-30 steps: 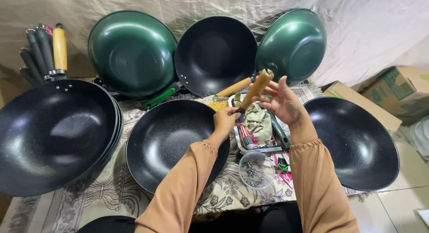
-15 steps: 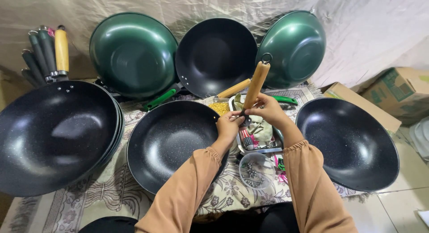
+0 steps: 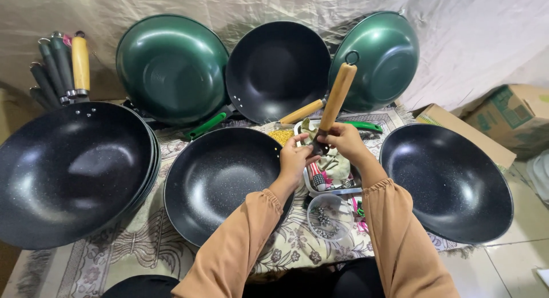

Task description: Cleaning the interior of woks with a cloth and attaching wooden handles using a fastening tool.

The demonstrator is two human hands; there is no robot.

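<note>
1. Wooden handle (image 3: 337,95): pale cylinder w/ metal ring on top, dark metal base, upright above the centre black wok (image 3: 220,181), at its right rim.
2. Right hand (image 3: 345,141) grips handle base; left hand (image 3: 294,158) pinches the same base.
3. Woks: 4 black, 2 green.
4. Cardboard boxes (image 3: 503,118): 2, brown w/ green print, far right of centre wok.
</note>
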